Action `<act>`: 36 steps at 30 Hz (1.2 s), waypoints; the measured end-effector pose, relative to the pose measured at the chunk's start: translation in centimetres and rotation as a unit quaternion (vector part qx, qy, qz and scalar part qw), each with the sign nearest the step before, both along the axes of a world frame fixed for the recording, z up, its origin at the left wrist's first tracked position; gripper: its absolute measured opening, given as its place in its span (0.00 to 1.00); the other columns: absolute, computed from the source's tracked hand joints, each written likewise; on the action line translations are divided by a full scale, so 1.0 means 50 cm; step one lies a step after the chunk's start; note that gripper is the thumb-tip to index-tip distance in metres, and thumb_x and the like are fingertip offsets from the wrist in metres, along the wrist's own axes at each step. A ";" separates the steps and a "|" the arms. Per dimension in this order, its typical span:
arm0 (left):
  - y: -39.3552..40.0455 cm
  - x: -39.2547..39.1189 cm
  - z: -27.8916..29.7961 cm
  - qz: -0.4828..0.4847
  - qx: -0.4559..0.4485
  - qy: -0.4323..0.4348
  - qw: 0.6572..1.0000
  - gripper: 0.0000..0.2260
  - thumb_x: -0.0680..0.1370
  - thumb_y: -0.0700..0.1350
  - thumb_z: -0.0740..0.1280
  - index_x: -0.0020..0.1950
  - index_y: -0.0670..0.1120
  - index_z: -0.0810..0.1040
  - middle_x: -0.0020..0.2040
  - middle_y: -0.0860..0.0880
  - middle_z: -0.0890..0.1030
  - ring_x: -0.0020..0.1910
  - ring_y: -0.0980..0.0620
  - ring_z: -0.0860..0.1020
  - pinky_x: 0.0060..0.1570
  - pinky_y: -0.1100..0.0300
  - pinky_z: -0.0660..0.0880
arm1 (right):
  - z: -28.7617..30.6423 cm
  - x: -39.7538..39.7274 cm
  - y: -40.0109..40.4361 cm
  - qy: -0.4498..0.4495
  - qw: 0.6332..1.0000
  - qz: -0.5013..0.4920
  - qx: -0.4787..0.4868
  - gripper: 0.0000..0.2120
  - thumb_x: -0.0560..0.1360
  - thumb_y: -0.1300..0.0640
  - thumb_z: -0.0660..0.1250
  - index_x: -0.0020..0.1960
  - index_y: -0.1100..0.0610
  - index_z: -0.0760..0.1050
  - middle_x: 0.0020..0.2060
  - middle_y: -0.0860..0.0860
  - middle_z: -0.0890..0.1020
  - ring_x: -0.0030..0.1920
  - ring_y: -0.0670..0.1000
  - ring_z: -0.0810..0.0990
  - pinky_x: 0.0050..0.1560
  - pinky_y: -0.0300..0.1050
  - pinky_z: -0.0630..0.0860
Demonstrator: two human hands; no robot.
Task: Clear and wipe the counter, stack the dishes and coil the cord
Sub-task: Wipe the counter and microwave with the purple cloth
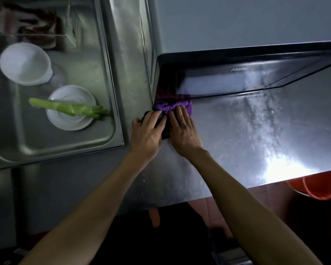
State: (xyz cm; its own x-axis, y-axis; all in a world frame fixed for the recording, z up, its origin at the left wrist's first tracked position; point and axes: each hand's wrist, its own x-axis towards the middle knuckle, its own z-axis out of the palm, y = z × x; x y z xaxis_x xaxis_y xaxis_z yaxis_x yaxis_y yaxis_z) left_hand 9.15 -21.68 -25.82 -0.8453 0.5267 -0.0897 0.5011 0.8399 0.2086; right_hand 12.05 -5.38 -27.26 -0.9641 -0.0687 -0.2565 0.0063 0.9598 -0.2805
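Note:
A purple cloth (171, 108) lies bunched on the steel counter (246, 134), pushed against the front left corner of a black Haier appliance (237, 73). My left hand (148, 131) and my right hand (183, 131) both press flat on the cloth, side by side, fingers spread toward the appliance. In the sink (103, 54) at the left sit a white bowl (25, 64) and a white plate (71, 119) with a green vegetable stalk (69, 108) lying across it. No cord is visible.
A crumpled rag or bag (33, 25) lies at the sink's far end. Wet streaks and a bright glare mark the counter to the right. An orange bucket (321, 186) stands on the floor below the counter's front edge.

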 end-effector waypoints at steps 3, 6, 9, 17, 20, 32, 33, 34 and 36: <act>0.001 0.001 -0.002 -0.001 -0.012 -0.010 1.000 0.23 0.77 0.42 0.60 0.74 0.46 0.70 0.75 0.44 0.67 0.73 0.44 0.67 0.57 0.44 0.66 | 0.006 0.000 -0.005 0.001 1.000 -0.012 -0.009 0.28 0.83 0.53 0.51 0.80 0.59 0.48 0.80 0.61 0.49 0.80 0.59 0.44 0.79 0.54 0.46; 0.002 0.001 0.000 0.000 -0.017 -0.008 1.000 0.23 0.78 0.41 0.61 0.74 0.46 0.70 0.75 0.44 0.67 0.73 0.44 0.66 0.57 0.44 0.65 | 0.010 -0.001 -0.003 0.005 1.000 -0.016 -0.013 0.29 0.82 0.50 0.44 0.80 0.60 0.50 0.79 0.61 0.52 0.80 0.60 0.46 0.79 0.55 0.48; 0.009 0.003 -0.001 0.003 -0.021 -0.004 1.000 0.23 0.78 0.41 0.61 0.74 0.46 0.69 0.75 0.43 0.67 0.73 0.44 0.66 0.57 0.44 0.65 | 0.010 -0.001 0.006 0.003 1.000 -0.009 -0.017 0.31 0.80 0.49 0.40 0.80 0.59 0.49 0.80 0.60 0.51 0.80 0.60 0.45 0.79 0.54 0.47; 0.091 0.013 -0.003 0.015 -0.037 0.021 0.999 0.22 0.78 0.41 0.62 0.73 0.46 0.72 0.74 0.42 0.70 0.69 0.41 0.71 0.59 0.43 0.66 | 0.004 0.002 0.088 0.012 0.999 -0.003 -0.041 0.28 0.84 0.54 0.51 0.81 0.57 0.47 0.80 0.58 0.49 0.80 0.57 0.43 0.79 0.51 0.43; 0.127 0.019 -0.006 0.021 -0.035 0.039 0.998 0.21 0.77 0.41 0.61 0.71 0.45 0.74 0.71 0.41 0.73 0.66 0.39 0.73 0.59 0.43 0.69 | -0.001 0.001 0.124 0.025 0.998 0.000 -0.054 0.28 0.83 0.56 0.54 0.81 0.57 0.51 0.80 0.58 0.52 0.80 0.58 0.46 0.79 0.52 0.46; 0.374 0.017 -0.008 0.009 -0.052 -0.014 0.998 0.25 0.76 0.40 0.58 0.73 0.44 0.70 0.73 0.41 0.70 0.68 0.38 0.70 0.65 0.44 0.67 | -0.013 0.018 0.369 0.047 0.997 -0.014 -0.059 0.28 0.82 0.59 0.55 0.81 0.56 0.51 0.80 0.57 0.53 0.80 0.57 0.46 0.79 0.50 0.43; 0.393 0.017 -0.009 0.006 -0.052 -0.015 0.998 0.25 0.76 0.40 0.58 0.74 0.44 0.70 0.73 0.40 0.70 0.68 0.38 0.70 0.65 0.44 0.67 | -0.016 0.019 0.389 0.047 0.997 -0.014 -0.058 0.29 0.82 0.59 0.56 0.81 0.56 0.51 0.80 0.57 0.52 0.80 0.57 0.46 0.79 0.50 0.43; 0.412 0.018 -0.010 0.003 -0.053 -0.016 0.998 0.25 0.76 0.40 0.58 0.74 0.44 0.70 0.73 0.40 0.70 0.69 0.38 0.70 0.65 0.44 0.67 | -0.019 0.019 0.409 0.049 0.997 -0.014 -0.056 0.29 0.82 0.58 0.56 0.81 0.56 0.51 0.80 0.56 0.53 0.80 0.57 0.46 0.79 0.50 0.43; 0.447 0.020 -0.012 -0.002 -0.055 -0.019 0.998 0.26 0.76 0.41 0.58 0.74 0.45 0.69 0.73 0.41 0.69 0.69 0.38 0.69 0.66 0.45 0.67 | -0.025 0.021 0.448 0.057 0.997 -0.017 -0.056 0.29 0.82 0.59 0.57 0.81 0.56 0.53 0.80 0.57 0.54 0.80 0.57 0.48 0.79 0.52 0.47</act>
State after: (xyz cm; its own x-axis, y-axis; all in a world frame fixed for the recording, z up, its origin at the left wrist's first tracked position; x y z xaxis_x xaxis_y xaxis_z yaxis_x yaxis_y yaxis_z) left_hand 10.16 0.69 -26.42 -0.8385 0.5146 -0.1795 0.4975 0.8572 0.1333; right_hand 13.11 17.01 -28.50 -0.9889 -0.0573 -0.1370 0.0000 0.9225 -0.3860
